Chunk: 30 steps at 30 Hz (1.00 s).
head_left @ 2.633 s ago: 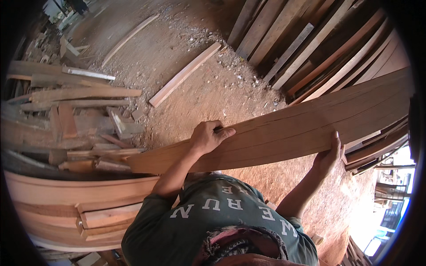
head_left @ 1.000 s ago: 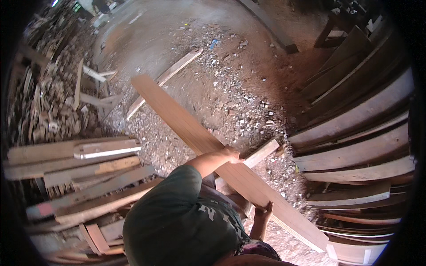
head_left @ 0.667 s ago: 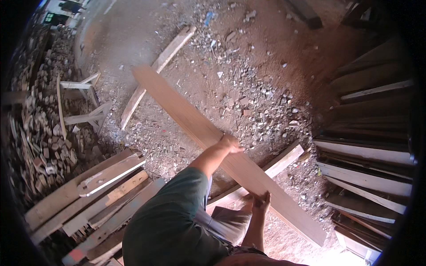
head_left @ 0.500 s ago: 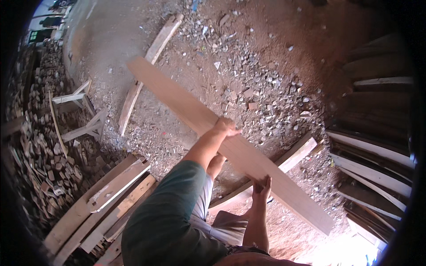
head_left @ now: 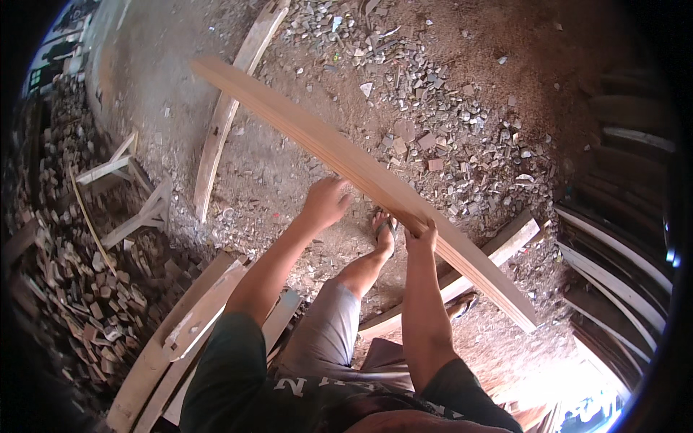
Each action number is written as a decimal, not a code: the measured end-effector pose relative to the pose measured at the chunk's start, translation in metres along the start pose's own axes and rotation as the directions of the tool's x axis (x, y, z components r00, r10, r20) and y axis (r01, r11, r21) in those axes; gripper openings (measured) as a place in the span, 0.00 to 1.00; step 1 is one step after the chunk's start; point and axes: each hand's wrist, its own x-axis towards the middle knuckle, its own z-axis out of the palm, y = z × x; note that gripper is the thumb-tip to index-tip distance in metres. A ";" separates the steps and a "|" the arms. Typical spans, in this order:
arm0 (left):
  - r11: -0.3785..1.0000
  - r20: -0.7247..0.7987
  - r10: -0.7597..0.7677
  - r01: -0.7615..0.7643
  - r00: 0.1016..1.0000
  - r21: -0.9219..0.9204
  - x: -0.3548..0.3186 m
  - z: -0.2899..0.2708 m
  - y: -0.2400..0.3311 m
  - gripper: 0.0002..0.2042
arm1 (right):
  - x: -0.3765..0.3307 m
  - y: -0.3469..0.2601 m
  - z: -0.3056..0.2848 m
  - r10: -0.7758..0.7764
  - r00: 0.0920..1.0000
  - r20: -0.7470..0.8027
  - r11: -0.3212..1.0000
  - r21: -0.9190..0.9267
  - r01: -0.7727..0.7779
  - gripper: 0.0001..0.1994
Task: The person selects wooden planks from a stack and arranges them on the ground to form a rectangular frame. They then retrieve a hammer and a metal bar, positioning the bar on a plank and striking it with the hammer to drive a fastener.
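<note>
Timber plank (head_left: 364, 173), just 1, slants across in front of us, passing in view over 2 beams: a far beam (head_left: 211, 159) and a near beam (head_left: 514, 242). We judge it stiff, fairly heavy, rough enough not to slip and hard to break; we would grip its edges either side of the middle. Our right hand (head_left: 422, 235) has its fingers clamped on the near edge; our left hand (head_left: 328, 204) is half curled beside that edge, contact unclear.
</note>
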 end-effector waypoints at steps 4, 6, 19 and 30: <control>0.992 0.144 -0.128 0.127 0.981 0.021 -0.074 0.008 -0.054 0.18 | 0.079 0.013 -0.002 0.172 0.915 0.365 0.970 0.099 -0.222 0.32; 0.968 0.191 -0.252 0.249 0.949 0.040 -0.137 0.023 -0.093 0.17 | 0.056 0.039 0.025 0.095 0.946 0.311 0.995 -0.052 -0.083 0.30; 0.951 0.356 -0.241 0.292 0.903 -0.099 -0.086 0.077 -0.028 0.19 | -0.051 -0.041 -0.200 -0.280 0.952 0.124 0.601 -0.751 0.274 0.18; 0.962 0.546 -0.184 0.264 0.817 -0.072 -0.121 -0.004 0.094 0.19 | -0.144 -0.084 -0.404 -0.615 0.782 -0.104 0.644 -0.638 0.422 0.13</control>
